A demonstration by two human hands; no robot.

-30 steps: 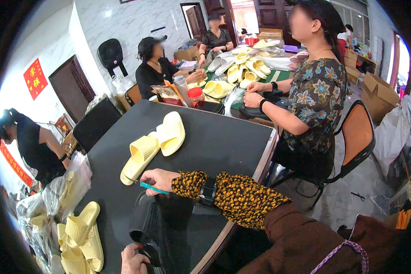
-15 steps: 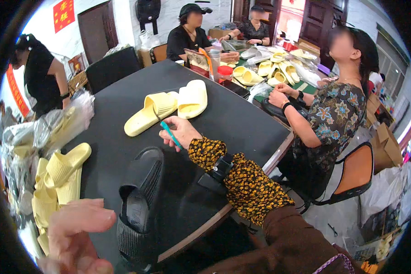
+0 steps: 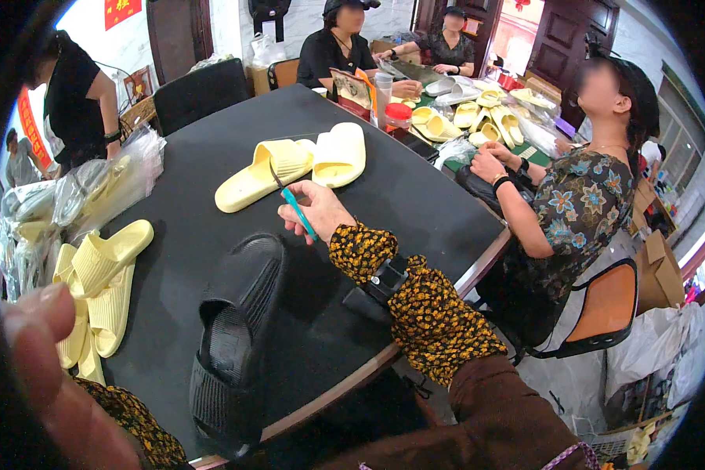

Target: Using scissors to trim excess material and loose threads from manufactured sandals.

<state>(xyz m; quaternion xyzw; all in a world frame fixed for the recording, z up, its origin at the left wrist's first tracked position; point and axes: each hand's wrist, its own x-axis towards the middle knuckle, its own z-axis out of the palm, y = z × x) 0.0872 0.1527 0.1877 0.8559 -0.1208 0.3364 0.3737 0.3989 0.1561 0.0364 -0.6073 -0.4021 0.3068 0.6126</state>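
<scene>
My right hand [image 3: 318, 211] is closed around the teal handle of a small slim tool [image 3: 299, 214]. Its thin, dark, curved tip reaches over a pale yellow slide slipper [image 3: 251, 182]; whether they touch I cannot tell. A second yellow slipper [image 3: 340, 155] lies right beside that one. Close to the camera at lower left, my left hand [image 3: 59, 376] is raised, blurred and partly cut off, its fingers loosely bent with nothing visible in them. Between my two arms lie black slippers [image 3: 239, 345] at the table's near edge.
More yellow slippers [image 3: 106, 290] and plastic-wrapped ones [image 3: 43, 207] line the left of the black table [image 3: 415, 204]. A seated person [image 3: 564, 188] is at the right; others work beyond, near a red-lidded jar [image 3: 398, 116] and piled yellow slippers [image 3: 501, 117].
My left hand has moved left toward the picture's edge. The view has shifted slightly. My right hand keeps the teal tool near the yellow slippers.
</scene>
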